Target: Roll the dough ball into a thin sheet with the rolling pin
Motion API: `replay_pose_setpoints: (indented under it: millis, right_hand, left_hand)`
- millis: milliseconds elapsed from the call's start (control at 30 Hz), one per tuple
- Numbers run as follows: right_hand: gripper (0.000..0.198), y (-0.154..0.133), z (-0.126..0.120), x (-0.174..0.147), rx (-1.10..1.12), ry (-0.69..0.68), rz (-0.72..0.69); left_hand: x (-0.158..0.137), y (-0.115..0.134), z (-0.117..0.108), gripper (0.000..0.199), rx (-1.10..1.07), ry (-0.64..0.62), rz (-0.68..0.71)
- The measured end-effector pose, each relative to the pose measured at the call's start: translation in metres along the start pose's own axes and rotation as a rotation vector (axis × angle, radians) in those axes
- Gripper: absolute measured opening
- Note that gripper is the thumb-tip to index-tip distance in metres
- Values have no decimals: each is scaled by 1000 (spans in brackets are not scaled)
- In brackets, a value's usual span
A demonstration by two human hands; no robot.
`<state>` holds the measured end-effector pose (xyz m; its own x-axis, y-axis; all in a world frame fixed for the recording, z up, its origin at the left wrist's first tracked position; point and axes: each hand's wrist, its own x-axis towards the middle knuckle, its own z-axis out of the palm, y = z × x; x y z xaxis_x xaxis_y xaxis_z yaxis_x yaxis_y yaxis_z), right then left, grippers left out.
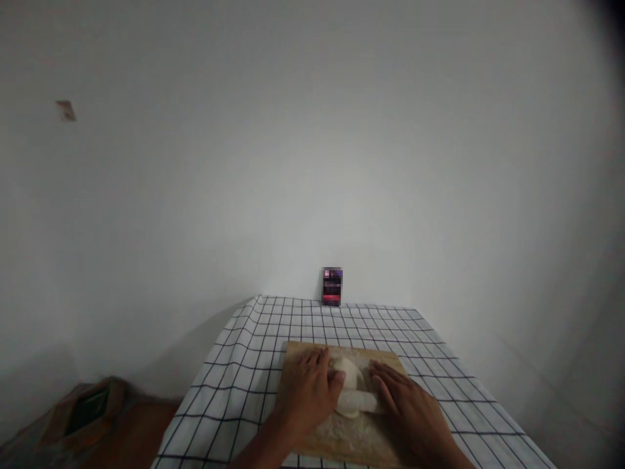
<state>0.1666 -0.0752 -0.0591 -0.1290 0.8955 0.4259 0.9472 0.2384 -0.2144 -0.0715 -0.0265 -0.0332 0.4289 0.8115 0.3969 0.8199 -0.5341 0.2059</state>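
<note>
A pale rolling pin lies crosswise over a flattened round of dough. My left hand is over the pin's left end, its thumb along the near side of the dough. At the other end, my right hand covers the pin with its fingers pointing forward. Both palms hide the pin's ends. Under them is a wooden board dusted with flour. Some dough shows on both the far and near sides of the pin.
The board rests on a table with a white, black-checked cloth. A phone-like dark object, its face blurred, leans against the white wall at the table's far edge. A box-like item sits low at the left.
</note>
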Motion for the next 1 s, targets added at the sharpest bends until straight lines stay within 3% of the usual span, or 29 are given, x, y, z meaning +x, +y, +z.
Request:
replay_pose_setpoints:
  millis: [200,267,400,700,1000]
  right_hand:
    - [48,1,2,-22,60,3,-25]
    - [48,-4,-3,-25,86,-16,4]
    - [48,-10,-13,-23,109,-38,7]
    - [38,-7,-13,-30,197,-1,0]
    - [35,-6,-16,-27,230,-16,-13]
  left_hand:
    - [-29,9,1,56,27,67,30]
    - [-32,12,-1,57,12,32,3]
    - [-24,16,-10,58,-51,-76,-58]
    - [-10,16,-29,51,-152,-129,-59]
    - [27,24,-16,43,-217,-225,-81]
